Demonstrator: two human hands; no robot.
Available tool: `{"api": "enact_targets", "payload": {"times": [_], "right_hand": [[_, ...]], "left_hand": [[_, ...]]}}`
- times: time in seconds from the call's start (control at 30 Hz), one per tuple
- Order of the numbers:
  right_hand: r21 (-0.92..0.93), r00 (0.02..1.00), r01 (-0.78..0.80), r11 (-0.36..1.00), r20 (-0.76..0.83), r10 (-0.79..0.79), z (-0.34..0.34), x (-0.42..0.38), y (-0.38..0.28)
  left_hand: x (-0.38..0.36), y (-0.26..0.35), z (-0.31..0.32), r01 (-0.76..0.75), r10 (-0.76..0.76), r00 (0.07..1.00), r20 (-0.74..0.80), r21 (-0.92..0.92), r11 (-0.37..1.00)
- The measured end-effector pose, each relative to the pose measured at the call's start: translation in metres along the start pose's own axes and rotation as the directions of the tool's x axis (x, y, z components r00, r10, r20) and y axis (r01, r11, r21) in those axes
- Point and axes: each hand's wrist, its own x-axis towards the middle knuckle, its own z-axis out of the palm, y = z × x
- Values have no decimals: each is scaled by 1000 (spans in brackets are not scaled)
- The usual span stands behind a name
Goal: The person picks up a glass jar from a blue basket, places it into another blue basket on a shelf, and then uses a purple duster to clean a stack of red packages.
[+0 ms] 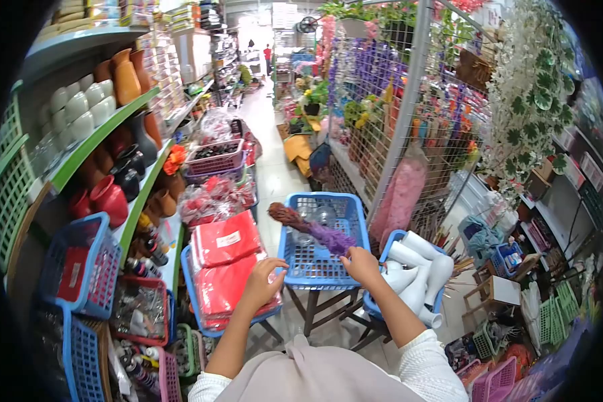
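My right hand point(363, 267) is closed on the purple end of a long bundle point(331, 239) that looks like dried flowers, its far end reddish brown. The bundle slants up and left over a blue plastic basket point(360, 221) in which clear glass pieces point(323, 215) stand. Nothing shows in my left hand point(264, 282), whose fingers are loosely bent and apart, level with the near side of that basket. Just left of this hand are red plastic-wrapped packets point(225, 276), stacked in another blue basket point(187, 268).
A blue basket of white vases point(412, 278) stands close on my right, beside a wire mesh rack point(409, 127) hung with artificial flowers. Shelves with clay vases point(125, 77) and red pots point(108, 201) line the left. An aisle point(268, 134) leads away ahead.
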Motion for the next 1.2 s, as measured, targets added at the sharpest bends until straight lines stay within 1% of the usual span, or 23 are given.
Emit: {"api": "enact_targets", "payload": {"times": [0.03, 0.1, 0.13, 0.17, 0.23, 0.27, 0.3, 0.37, 0.43, 0.5, 0.53, 0.57, 0.63, 0.7, 0.77, 0.8, 0.83, 0.9, 0.93, 0.97, 1.03, 1.1, 1.2], "right_hand": [[-10, 1000, -19, 1000, -5, 19, 10, 3, 17], [-145, 992, -7, 989, -125, -11, 28, 7, 46], [-155, 996, -25, 988, -87, 11, 37, 11, 57], [-166, 992, -8, 986, -125, -13, 43, 13, 63], [-165, 991, 42, 985, -116, -62, 51, 17, 72], [-169, 991, 38, 985, -119, -59, 52, 22, 76], [-164, 988, 92, 982, -106, -110, 53, 25, 79], [-155, 984, 140, 978, -90, -155, 60, 32, 82], [-1, 989, 127, 992, -80, -127, 69, 38, 87], [19, 988, 123, 992, -99, -120, 67, 38, 86], [15, 984, 139, 990, -113, -136, 72, 35, 88], [11, 980, 154, 988, -131, -151, 75, 33, 88], [-15, 964, 186, 982, -192, -185, 74, 30, 86], [28, 965, 167, 986, -210, -157, 73, 30, 86], [63, 958, 170, 983, -245, -150, 76, 29, 89], [66, 969, 104, 992, -231, -86, 75, 28, 87], [68, 976, 39, 997, -217, -23, 74, 27, 87], [109, 973, 27, 994, -230, -1, 72, 28, 87], [168, 964, -24, 986, -257, 67, 74, 29, 88], [229, 951, -76, 970, -275, 140, 77, 27, 89], [248, 945, -71, 966, -294, 145, 80, 28, 92], [285, 921, -123, 950, -324, 217, 80, 28, 93], [317, 928, -164, 934, -272, 255, 78, 28, 92]], "left_hand": [[11, -8, 16, -10, 10, 1000, 10, -16, 1000], [32, -25, 49, 43, -32, 990, 137, -79, 996], [41, -44, 72, 33, -14, 987, 162, -114, 993], [50, -56, 90, 24, -3, 986, 164, -125, 992], [64, -75, 119, -14, 24, 952, 306, -35, 999], [71, -88, 136, -26, 33, 950, 311, -27, 999], [77, -94, 150, -28, 36, 950, 311, -30, 999], [86, -102, 169, -53, 28, 970, 242, 97, 994], [98, -110, 178, -79, 52, 962, 269, 90, 993], [110, -129, 190, 53, -165, 885, 435, 257, 965], [107, -164, 213, -1, -97, 927, 363, 261, 965], [108, -167, 218, -7, -91, 927, 365, 258, 966], [116, -171, 226, 33, -197, 910, 366, 408, 912], [126, -178, 240, 17, -213, 900, 381, 457, 889], [139, -184, 247, -158, -229, 826, 515, 602, 783], [143, -184, 251, -166, -221, 827, 517, 600, 782], [144, -181, 255, -98, -273, 846, 457, 638, 763], [146, -177, 263, 49, -378, 867, 323, 701, 712], [147, -177, 265, 98, -391, 867, 308, 665, 741], [148, -170, 263, 96, -393, 865, 312, 667, 739], [154, -151, 255, 161, -451, 834, 317, 643, 749], [153, -157, 261, 183, -455, 833, 315, 618, 765], [150, -159, 265, 172, -422, 867, 264, 635, 753]]}}
